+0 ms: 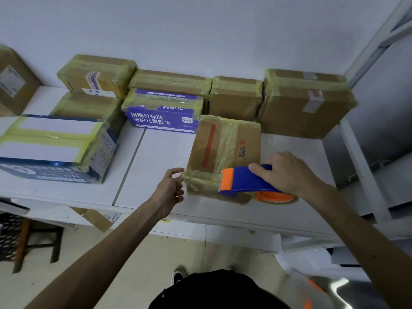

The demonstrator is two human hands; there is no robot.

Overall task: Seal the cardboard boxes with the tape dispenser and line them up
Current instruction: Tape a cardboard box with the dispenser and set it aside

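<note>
Cardboard box (225, 150): brown, lies on the white table (156, 166) near its front edge; yellowish clear tape runs along its top and over the near end.
Tape dispenser (245, 180): blue with an orange front plate, resting on the box's near right corner; its orange tape roll (275, 197) sits just off the box, over the table.
Right hand (287, 172): fingers curled round the dispenser's blue handle.
Left hand (171, 190): holds nothing, fingers loosely curled, just beside the box's near left corner; contact cannot be told.
Behind the box: a purple box (162, 117) just off its far left corner, then brown taped boxes (236, 98) along the wall, the largest (305, 103) at the right.
Left side: a blue-and-white box (53, 148), also taped.
Writing: "HENGAN" in red beside a red strip on the box's top; "用满分标准 守护儿童安全" in white on the purple box.
Below the table: a wooden stool (33, 239) at the left.
</note>
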